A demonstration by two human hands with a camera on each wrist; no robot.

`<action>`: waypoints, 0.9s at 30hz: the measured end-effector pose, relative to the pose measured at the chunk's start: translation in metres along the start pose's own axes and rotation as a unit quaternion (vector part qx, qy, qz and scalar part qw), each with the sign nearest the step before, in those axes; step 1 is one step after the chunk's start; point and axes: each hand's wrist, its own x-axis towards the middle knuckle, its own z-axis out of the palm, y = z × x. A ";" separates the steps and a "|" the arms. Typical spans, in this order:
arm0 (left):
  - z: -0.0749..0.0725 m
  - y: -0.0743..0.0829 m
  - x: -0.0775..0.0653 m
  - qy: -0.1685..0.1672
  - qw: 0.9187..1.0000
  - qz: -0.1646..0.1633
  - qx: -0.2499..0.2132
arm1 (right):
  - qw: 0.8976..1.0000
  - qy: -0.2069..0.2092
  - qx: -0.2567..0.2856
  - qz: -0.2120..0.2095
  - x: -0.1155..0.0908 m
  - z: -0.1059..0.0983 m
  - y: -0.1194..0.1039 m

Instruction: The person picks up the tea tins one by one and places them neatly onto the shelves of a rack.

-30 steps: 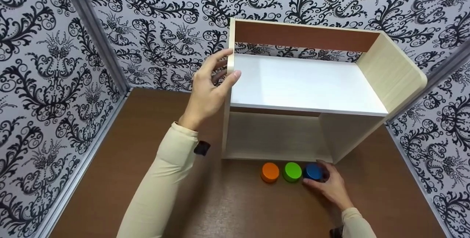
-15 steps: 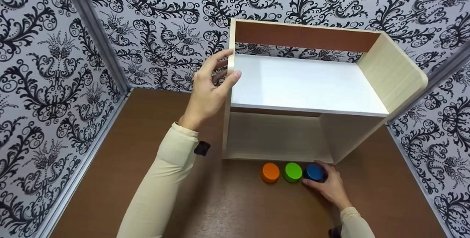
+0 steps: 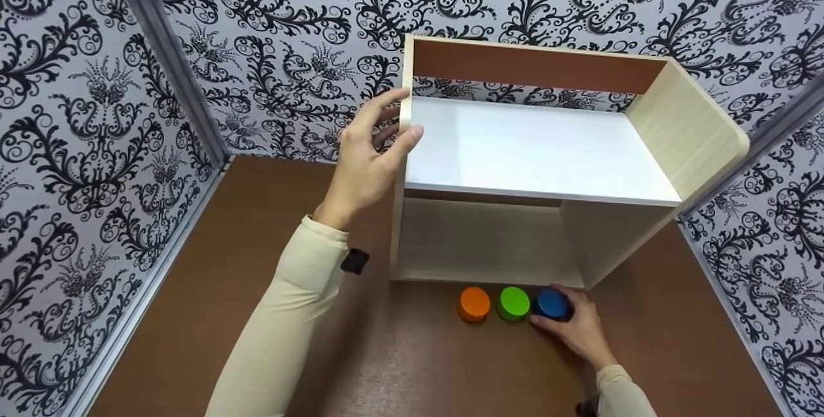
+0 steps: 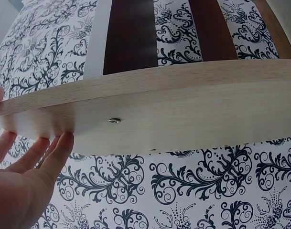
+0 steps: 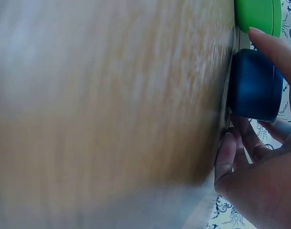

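My left hand (image 3: 364,163) holds the left side panel of a small wooden shelf unit (image 3: 541,147), thumb on its inner side and fingers on its outer face. In the left wrist view, the fingertips press against the pale panel (image 4: 183,109). My right hand (image 3: 582,330) has its thumb and fingers around a blue round container (image 3: 551,304), which stands on the table. Left of it, in a row before the unit, stand a green round container (image 3: 514,303) and an orange one (image 3: 474,304). The right wrist view shows a lid seam on the blue container (image 5: 253,86).
The unit has a white upper shelf (image 3: 534,153) and an open lower compartment (image 3: 483,240). It stands on a brown table (image 3: 412,365), close to the patterned back wall (image 3: 290,31). Further patterned walls rise at left and right.
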 end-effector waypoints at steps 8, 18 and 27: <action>0.000 0.001 0.000 0.005 1.000 0.000 -0.006 | 1.000 0.003 -0.003 -0.003 0.002 0.001 0.000; 0.000 0.001 0.000 0.005 1.000 -0.007 -0.013 | 1.000 0.006 0.000 -0.006 0.003 0.003 0.000; 0.000 -0.001 0.000 0.002 1.000 -0.008 -0.023 | 1.000 0.009 0.017 0.010 0.001 0.000 -0.003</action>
